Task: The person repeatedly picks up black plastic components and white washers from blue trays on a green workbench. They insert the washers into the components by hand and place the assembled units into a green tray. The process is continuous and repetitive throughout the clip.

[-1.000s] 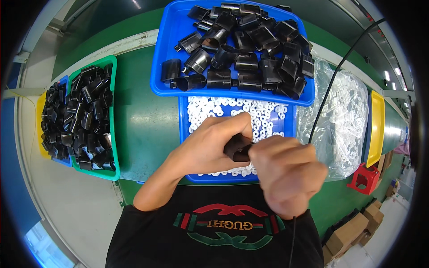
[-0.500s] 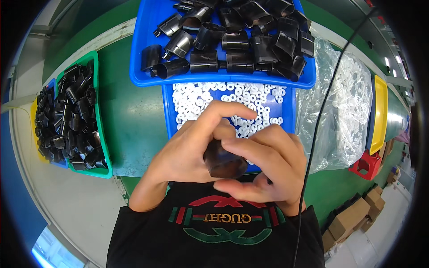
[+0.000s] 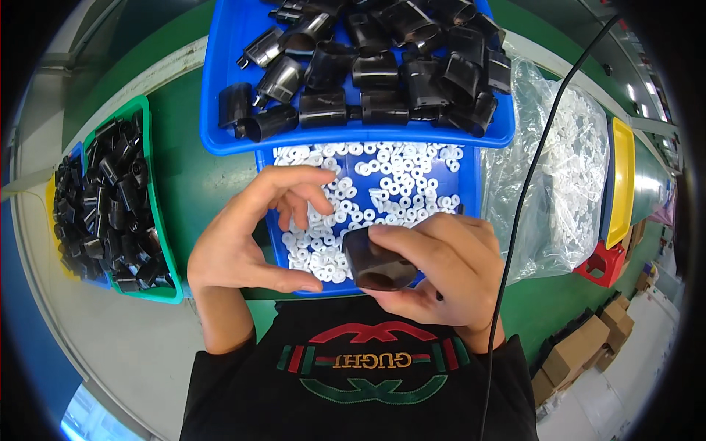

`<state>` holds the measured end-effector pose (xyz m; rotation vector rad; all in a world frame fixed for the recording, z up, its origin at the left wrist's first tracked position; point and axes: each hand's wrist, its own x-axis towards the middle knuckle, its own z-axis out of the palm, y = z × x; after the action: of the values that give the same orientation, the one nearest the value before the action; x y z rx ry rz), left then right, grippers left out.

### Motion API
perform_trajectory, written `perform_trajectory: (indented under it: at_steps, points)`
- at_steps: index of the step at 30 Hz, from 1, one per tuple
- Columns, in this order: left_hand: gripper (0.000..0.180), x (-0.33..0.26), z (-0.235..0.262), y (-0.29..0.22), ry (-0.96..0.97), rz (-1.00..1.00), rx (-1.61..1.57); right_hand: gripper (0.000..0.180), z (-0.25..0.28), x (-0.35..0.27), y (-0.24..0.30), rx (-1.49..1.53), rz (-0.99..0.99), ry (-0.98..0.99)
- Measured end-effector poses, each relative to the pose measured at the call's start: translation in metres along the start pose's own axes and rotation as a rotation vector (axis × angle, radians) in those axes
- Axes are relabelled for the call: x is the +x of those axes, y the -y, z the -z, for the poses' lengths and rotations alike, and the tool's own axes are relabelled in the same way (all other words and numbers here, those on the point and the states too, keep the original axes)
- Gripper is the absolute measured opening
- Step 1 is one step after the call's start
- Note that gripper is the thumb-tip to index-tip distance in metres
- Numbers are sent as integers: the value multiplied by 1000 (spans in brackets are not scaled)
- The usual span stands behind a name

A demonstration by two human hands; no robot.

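Observation:
A glossy black plastic housing (image 3: pixel 376 263) is gripped between the thumb and fingers of my right hand (image 3: pixel 452 268), close in front of my shirt. To its left, my left hand (image 3: pixel 250 235) is open, its thumb and fingers apart with nothing between them. Both hands are above the near part of a blue tray (image 3: pixel 476 191) of small white ring washers (image 3: pixel 401 176). Beyond that, a second blue tray (image 3: pixel 353 140) overlaps its far edge and holds several more black housings (image 3: pixel 379 71).
At left stands a green bin (image 3: pixel 168 275) of black parts, with blue and yellow bins beside it. A clear plastic bag (image 3: pixel 548 191) of white pieces lies at right. A black cable (image 3: pixel 526 191) hangs down on the right. Farther right are a yellow tray (image 3: pixel 622 184), a red stool (image 3: pixel 603 264) and cardboard boxes (image 3: pixel 573 349).
My left hand has come off the black housing and moved left, opening. The housing stays in my right hand. More of the washers in the lower tray now show.

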<state>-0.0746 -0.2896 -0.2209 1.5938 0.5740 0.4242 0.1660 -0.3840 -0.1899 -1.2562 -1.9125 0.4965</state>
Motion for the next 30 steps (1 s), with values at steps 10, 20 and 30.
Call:
perform_trajectory:
  at_steps: [10, 20, 30]
  points:
    - [95, 10, -3, 1, 96, 1, 33, 48, -7, 1, -2, -33, -10, -21]
    - [70, 25, -37, -2, 31, -154, 55, 45, -17, 9, -1, 53, 32, -40]
    - [47, 30, -42, -7, -31, -184, -5, 42, 0, 19, 8, 34, 20, 19]
